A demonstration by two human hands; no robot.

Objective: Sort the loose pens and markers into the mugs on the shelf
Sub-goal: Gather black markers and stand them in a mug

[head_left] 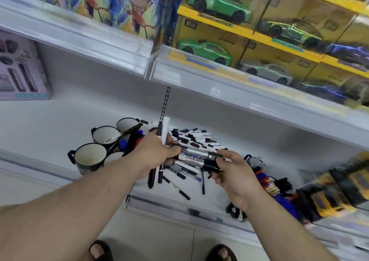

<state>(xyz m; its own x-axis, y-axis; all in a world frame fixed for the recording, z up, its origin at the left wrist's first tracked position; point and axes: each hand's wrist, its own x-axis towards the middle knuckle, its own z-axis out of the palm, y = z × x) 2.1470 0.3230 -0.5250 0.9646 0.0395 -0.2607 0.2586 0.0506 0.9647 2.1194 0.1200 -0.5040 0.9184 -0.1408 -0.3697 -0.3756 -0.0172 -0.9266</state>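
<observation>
A heap of loose pens and markers (196,138) lies on the white shelf (60,120), more of them spread toward its front edge. Three black mugs with white insides stand to the left: the nearest mug (89,157) looks empty, the middle mug (105,134) holds one marker, and the far mug (127,123) sits behind it. My left hand (157,150) is closed around a bundle of markers that stick out above and below the fist. My right hand (231,170) grips the black-capped end of two silver markers (196,157) that reach across to my left hand.
Blue and red-capped pens (129,140) lie between the mugs and my left hand. Plush toys and toy boxes (279,186) crowd the shelf on the right. An upper shelf edge (219,88) overhangs with green toy car boxes (215,7). A purple box (20,69) stands far left.
</observation>
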